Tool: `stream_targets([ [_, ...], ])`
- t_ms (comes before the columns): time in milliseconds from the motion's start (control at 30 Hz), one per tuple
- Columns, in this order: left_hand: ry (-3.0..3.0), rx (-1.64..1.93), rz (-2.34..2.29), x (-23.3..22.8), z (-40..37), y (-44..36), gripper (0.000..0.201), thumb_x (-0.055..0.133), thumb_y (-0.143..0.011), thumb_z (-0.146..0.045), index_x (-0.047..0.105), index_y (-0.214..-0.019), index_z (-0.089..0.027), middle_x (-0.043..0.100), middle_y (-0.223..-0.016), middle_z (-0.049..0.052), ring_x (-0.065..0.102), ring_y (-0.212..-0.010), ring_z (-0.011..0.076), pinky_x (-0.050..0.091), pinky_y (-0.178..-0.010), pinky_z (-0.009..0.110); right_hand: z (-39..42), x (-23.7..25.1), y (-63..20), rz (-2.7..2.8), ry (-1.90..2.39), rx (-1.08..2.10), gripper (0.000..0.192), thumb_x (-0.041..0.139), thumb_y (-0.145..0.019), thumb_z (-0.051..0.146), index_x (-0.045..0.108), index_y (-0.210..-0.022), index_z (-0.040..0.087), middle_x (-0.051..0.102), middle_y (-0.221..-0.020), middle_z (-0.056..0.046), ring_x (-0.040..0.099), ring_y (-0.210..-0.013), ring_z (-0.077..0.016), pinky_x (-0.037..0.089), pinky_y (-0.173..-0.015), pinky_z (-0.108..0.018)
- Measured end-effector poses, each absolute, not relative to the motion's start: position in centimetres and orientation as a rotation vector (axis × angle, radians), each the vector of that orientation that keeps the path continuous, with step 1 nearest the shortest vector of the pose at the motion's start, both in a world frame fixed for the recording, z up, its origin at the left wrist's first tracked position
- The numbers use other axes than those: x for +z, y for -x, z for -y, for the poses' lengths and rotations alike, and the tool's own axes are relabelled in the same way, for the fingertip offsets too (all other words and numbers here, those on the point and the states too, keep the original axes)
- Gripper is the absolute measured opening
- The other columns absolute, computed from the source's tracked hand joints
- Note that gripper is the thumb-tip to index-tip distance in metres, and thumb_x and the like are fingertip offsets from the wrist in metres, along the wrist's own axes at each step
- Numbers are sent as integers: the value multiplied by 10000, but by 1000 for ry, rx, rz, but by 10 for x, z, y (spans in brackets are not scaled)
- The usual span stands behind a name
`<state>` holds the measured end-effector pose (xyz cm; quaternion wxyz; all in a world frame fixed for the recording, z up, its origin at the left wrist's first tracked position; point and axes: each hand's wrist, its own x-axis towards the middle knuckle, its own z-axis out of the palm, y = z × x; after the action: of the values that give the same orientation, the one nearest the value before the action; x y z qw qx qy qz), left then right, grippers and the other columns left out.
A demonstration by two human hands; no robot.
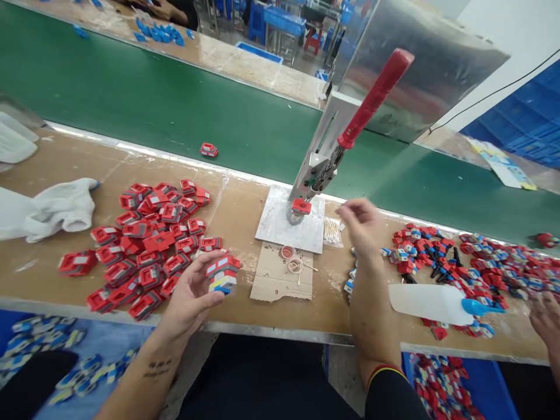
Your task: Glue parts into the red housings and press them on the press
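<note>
My left hand [190,294] grips a small stack of red, white and blue toy car parts [222,274] just above the front of the workbench. My right hand [363,224] hovers with loosely curled fingers and nothing in it, right of a hand press [321,160] with a red lever handle [376,96]. A red toy part [301,206] sits under the press head on a white base plate [289,230]. A pile of red parts [149,245] lies left of my left hand.
A cardboard scrap [275,280] holds two small cups and a swab. White gloves [52,207] lie far left. A white squeeze bottle with blue nozzle [437,303] rests on mixed parts [481,268]. Behind runs a green conveyor [175,105] carrying one red part [209,150]. Another person's hand [545,318] is at right.
</note>
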<state>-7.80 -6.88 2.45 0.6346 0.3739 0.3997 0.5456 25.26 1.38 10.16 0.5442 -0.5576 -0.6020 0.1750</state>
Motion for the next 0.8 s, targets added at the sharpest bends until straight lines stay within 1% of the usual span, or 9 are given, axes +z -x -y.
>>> stream_targets([
  [67,-795,1195,-917,31,64,74,618,1048,-527,-274,769,-1074,-204,819,-973,80,775,-778,185,622,-672,210,-26,61,-252,1451,1539,594,468,893,-685,487,704,-1023,224,782,-972,-60,684,-739,-181,583,-690,-362],
  [133,-767,1138,-887,40,57,65,582,1053,-486,-219,763,-990,-192,817,-945,75,763,-770,182,616,-669,211,-40,37,-244,1419,1552,776,604,938,-597,444,692,-1101,221,777,-1131,-102,709,-898,-242,584,-799,-421],
  [233,-713,1104,-882,48,51,56,572,1058,-472,-216,760,-960,-197,822,-980,85,774,-851,198,626,-735,226,-48,30,-237,1341,1442,931,510,900,-649,516,657,-995,231,784,-1090,-93,726,-1021,-276,579,-844,-417],
  [300,-659,1123,-922,45,53,58,589,1066,-458,-249,765,-963,-209,821,-957,76,781,-851,203,628,-739,226,-39,35,-244,1247,1387,1041,487,861,-707,585,608,-948,246,789,-1039,-67,749,-977,-245,592,-790,-371],
  [367,-618,1139,-980,37,57,65,611,1072,-429,-271,774,-961,-224,816,-929,59,783,-813,208,631,-709,228,-21,40,-256,1111,1335,1169,505,842,-736,632,567,-934,257,788,-1002,-40,762,-864,-206,591,-682,-313],
  [500,-603,1154,-1073,18,64,79,606,1066,-409,-267,787,-946,-253,808,-923,34,771,-768,188,626,-683,198,16,51,-276,900,1206,1351,569,891,-706,653,538,-942,273,754,-911,17,734,-671,-160,509,-493,-230],
  [633,-642,1056,-1114,13,62,82,602,1056,-391,-242,798,-934,-274,802,-934,26,781,-796,217,639,-688,216,40,60,-279,783,1061,1351,627,930,-641,678,555,-956,286,712,-869,38,721,-654,-154,478,-465,-209],
  [700,-667,1016,-1126,16,61,78,605,1047,-390,-242,805,-940,-311,802,-943,1,776,-781,214,637,-666,223,49,64,-277,728,974,1376,657,939,-608,698,573,-970,288,694,-857,34,706,-659,-150,477,-475,-207],
  [800,-704,976,-1119,25,62,69,539,1018,-463,-300,799,-947,-394,814,-960,-51,786,-807,227,641,-680,248,60,66,-274,594,809,1450,595,906,-681,674,605,-1015,283,640,-794,40,608,-585,-101,408,-433,-176],
])
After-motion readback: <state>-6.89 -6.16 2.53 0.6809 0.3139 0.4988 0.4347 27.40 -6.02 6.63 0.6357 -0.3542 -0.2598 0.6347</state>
